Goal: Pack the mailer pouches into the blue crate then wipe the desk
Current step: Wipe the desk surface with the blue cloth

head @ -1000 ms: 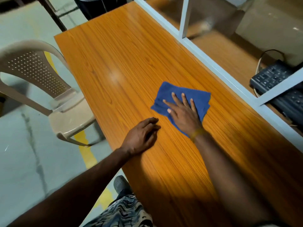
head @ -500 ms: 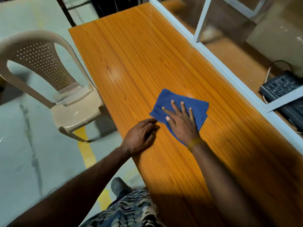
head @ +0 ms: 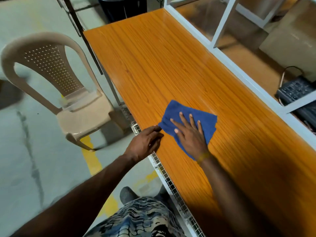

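Note:
A blue cloth (head: pixel 206 120) lies flat on the orange wooden desk (head: pixel 162 65). My right hand (head: pixel 189 134) presses down on the cloth with its fingers spread and straight. My left hand (head: pixel 145 142) rests on the desk's near edge just left of the cloth, its fingertips close to the cloth's corner. No mailer pouches and no blue crate are in view.
A beige plastic chair (head: pixel 56 93) stands on the floor left of the desk. A white-framed glass partition (head: pixel 239 69) runs along the desk's far side, with a black keyboard (head: pixel 295 89) behind it. A wire mesh rack (head: pixel 164 175) hangs under the near edge.
The cloth and my right hand have slid toward the desk's near edge, closer to my left hand. The view has shifted, showing more of the floor and chair.

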Demonstrator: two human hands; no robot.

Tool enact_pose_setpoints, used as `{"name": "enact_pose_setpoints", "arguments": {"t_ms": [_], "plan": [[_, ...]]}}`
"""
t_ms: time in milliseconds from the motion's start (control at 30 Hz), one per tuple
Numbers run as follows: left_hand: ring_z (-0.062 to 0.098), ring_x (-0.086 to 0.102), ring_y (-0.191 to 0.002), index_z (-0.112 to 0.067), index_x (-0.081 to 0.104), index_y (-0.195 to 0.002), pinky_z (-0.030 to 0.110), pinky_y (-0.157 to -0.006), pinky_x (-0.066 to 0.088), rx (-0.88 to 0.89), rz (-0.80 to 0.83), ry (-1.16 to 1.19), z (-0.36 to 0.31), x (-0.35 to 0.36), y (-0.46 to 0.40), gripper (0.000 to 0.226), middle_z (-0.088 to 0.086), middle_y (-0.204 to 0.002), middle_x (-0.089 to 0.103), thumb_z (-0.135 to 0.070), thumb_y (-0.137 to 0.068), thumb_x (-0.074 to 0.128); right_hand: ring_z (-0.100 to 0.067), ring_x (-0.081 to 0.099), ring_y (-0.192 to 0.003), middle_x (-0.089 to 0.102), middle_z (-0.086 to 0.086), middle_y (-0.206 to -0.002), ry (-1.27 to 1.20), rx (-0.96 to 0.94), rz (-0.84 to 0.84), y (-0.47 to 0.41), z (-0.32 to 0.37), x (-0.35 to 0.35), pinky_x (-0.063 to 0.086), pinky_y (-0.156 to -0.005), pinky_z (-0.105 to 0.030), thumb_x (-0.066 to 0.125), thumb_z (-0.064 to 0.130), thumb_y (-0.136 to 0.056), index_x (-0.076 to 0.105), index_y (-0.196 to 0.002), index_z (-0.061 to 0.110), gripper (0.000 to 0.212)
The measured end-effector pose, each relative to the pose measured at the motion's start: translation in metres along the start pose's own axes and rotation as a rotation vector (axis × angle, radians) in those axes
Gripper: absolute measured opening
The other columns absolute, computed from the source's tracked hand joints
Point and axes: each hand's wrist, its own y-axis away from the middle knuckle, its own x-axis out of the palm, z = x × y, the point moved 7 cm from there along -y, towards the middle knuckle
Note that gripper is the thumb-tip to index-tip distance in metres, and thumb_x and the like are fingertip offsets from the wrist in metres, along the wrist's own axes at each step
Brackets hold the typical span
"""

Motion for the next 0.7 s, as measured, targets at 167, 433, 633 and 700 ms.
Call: {"name": "enact_pose_setpoints", "arguments": {"t_ms": [167,433,633,700], "plan": [[0.019,0.059,-0.124,-0.013,0.068,-0.121,0.034,-0.093,0.056,0.051,-0.001,-0.013,0.012,-0.018,0.019,0.035,0.004,-0.136,0.06,-0.031,-0.102,0.045,-0.023,0.006,-0.153,0.014,0.012,-0.164,-0.056,0.154,-0.086,0.019,-0.026,-0.012,0.011,-0.12,-0.056,0.029,0.045,-0.106,0.031,-0.148,0.049,0.042],[0.02,0.058,-0.123,-0.016,0.066,-0.124,0.035,-0.086,0.058,0.068,0.052,-0.028,0.026,-0.03,0.027,0.04,0.003,-0.139,0.056,-0.028,-0.097,0.04,-0.024,-0.003,-0.153,0.004,0.01,-0.166,-0.021,0.217,-0.042,0.024,0.058,0.015,0.003,-0.122,-0.055,0.024,0.046,-0.106,0.021,-0.152,0.048,0.046],[0.019,0.056,-0.126,-0.02,0.062,-0.13,0.033,-0.082,0.058,0.112,0.105,-0.042,0.033,-0.041,0.027,0.036,0.001,-0.144,0.05,-0.023,-0.098,0.044,-0.024,0.004,-0.153,0.012,0.01,-0.165,-0.004,0.289,-0.099,0.076,0.03,0.012,0.013,-0.12,-0.056,0.017,0.052,-0.103,0.028,-0.15,0.048,0.048],[0.022,0.057,-0.125,-0.018,0.062,-0.13,0.032,-0.083,0.056,0.119,0.119,-0.036,0.034,-0.043,0.026,0.034,0.004,-0.144,0.051,-0.015,-0.097,0.052,-0.028,0.005,-0.153,0.013,0.006,-0.165,-0.025,0.462,-0.146,0.058,0.032,0.012,0.012,-0.118,-0.06,0.024,0.048,-0.105,0.03,-0.15,0.044,0.046]]}}
